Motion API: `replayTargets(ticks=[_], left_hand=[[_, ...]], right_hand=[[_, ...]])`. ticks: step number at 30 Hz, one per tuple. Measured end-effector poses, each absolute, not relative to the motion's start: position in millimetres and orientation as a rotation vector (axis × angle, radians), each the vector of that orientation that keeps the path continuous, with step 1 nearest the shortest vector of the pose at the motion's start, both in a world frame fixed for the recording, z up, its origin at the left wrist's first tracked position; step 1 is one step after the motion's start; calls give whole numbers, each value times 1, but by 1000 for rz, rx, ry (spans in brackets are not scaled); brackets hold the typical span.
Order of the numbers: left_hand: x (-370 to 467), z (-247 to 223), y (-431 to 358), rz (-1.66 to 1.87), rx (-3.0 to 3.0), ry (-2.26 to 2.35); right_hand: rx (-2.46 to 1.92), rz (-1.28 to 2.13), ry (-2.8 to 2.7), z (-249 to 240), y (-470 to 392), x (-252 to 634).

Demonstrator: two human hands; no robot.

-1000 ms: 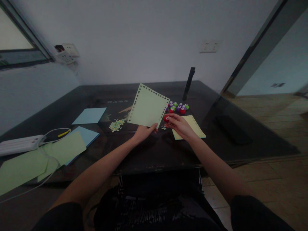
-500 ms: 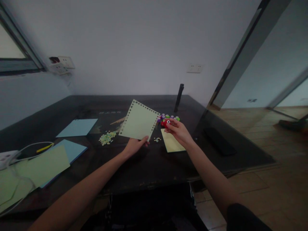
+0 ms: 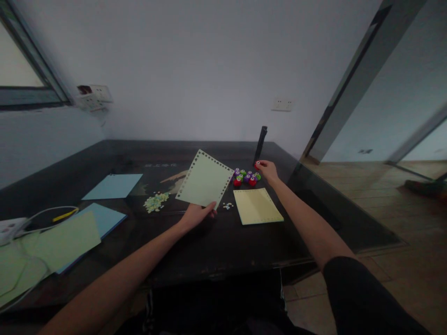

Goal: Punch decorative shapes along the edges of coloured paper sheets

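Observation:
My left hand (image 3: pixel 199 216) is closed on the lower edge of a pale green sheet of paper (image 3: pixel 206 179), held up at a tilt. Shaped holes run along three of its edges. Beyond the sheet's right side, my right hand (image 3: pixel 268 170) pinches a small red craft punch (image 3: pixel 257 164) with a white eye-like dot. Just left of that hand, several similar punches (image 3: pixel 246 177) in red, purple and green stand in a cluster. Nearer to me lies a yellow sheet (image 3: pixel 257 206) with holes along its edges. Punched-out paper bits (image 3: pixel 156 202) form a pile left of the held sheet.
Blue sheets (image 3: pixel 112 186) and green paper (image 3: pixel 75 239) lie on the left, with a white cable (image 3: pixel 21 253) across them. A black upright stick-like object (image 3: pixel 260 144) stands at the back of the dark table (image 3: pixel 209 251). A dark flat object (image 3: pixel 316 207) lies at right.
My right hand has moved back and to the right with the red punch, away from the held sheet, uncovering the cluster and the yellow sheet. The held sheet has shifted slightly down and right.

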State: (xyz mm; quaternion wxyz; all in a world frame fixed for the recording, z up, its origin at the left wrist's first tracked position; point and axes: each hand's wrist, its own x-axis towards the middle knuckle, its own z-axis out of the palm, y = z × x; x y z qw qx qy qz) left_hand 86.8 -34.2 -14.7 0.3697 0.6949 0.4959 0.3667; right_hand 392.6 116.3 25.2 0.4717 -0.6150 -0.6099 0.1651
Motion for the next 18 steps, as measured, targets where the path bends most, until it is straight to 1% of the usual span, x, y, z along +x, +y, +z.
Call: replayTargets(ticks=[5,9,13,18], left_hand=[[87,-13,-36,933,1756,1254],[88,-13,-37,963,1725,1208],[89,-13,-38,930,1730,1233],[88,-12,-38,868,1799,1238]], right_hand=[[-1815,273,-1547,17,150,379],[-1972,198,-1592,14,165,372],[-2025,168,-1691,15,174,374],[-2016,213,-1825,12,175,379]])
